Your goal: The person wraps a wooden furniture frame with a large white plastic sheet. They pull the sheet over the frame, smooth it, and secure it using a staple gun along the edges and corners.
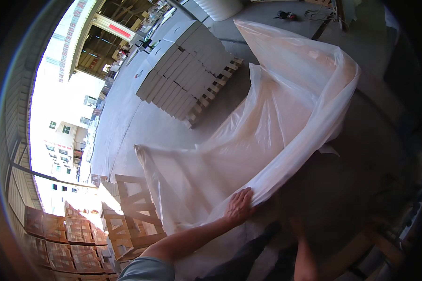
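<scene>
A large, wrinkled sheet of translucent whitish plastic film [267, 131] spreads across the middle, with pinkish-tan tones showing through it. Its near edge is gathered into a long thick fold running up to the right. My left hand [239, 206] lies over this fold at its near end, fingers curled down on the plastic. Lower right, in shadow, my right hand [297, 228] is dim and smeared, below the fold and apart from it. Its fingers cannot be made out, nor whether it holds anything.
Beyond the film, flat white-grey cartons [173, 70] are stacked on a wooden pallet [215, 89]. Wooden crate frames [131, 220] stand at the near left, beside stacked brown wrapped boxes [63, 234]. A white roll [219, 8] and a dark red tool [286, 16] are at the back.
</scene>
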`<state>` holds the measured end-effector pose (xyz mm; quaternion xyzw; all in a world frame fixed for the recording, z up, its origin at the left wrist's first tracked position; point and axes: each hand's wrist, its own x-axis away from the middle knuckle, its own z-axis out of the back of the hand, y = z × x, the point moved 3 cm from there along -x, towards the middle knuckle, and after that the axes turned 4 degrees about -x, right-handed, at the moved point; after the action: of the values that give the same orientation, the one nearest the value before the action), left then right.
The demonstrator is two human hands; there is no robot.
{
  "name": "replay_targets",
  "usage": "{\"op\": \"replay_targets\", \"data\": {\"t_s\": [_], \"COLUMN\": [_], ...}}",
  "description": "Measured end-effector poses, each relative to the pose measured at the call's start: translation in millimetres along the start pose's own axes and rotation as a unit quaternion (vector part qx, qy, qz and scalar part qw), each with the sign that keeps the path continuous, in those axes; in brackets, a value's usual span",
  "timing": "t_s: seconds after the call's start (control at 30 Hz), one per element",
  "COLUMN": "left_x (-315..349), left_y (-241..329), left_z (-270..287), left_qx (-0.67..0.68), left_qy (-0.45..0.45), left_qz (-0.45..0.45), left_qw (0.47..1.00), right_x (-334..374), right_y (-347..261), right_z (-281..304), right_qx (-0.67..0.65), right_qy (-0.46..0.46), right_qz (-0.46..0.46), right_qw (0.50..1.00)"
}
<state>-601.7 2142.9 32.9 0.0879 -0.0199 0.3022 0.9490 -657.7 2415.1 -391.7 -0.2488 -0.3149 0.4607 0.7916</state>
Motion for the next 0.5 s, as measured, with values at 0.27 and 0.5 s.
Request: {"op": "replay_targets", "data": {"t_s": [0.27,0.5], "left_x": [-7.7,-9.8], "left_y": [-0.3,3.0], "left_z": [6.3,-5.7], "left_qx": [0.011,-0.026], "left_qy": [0.030,-0.035], "left_qz": [-0.035,-0.046], "left_qw": [0.999,0.998], "right_x": [-141.7,-165.0], "right_y": [-74.6,-92.9], "right_z": [1.5,20.7], "right_qx": [-0.298,-0.532], "right_qy": [-0.009,-0.043], "right_qz": [-0.093,-0.129], "right_qw": [0.950,0.836]}}
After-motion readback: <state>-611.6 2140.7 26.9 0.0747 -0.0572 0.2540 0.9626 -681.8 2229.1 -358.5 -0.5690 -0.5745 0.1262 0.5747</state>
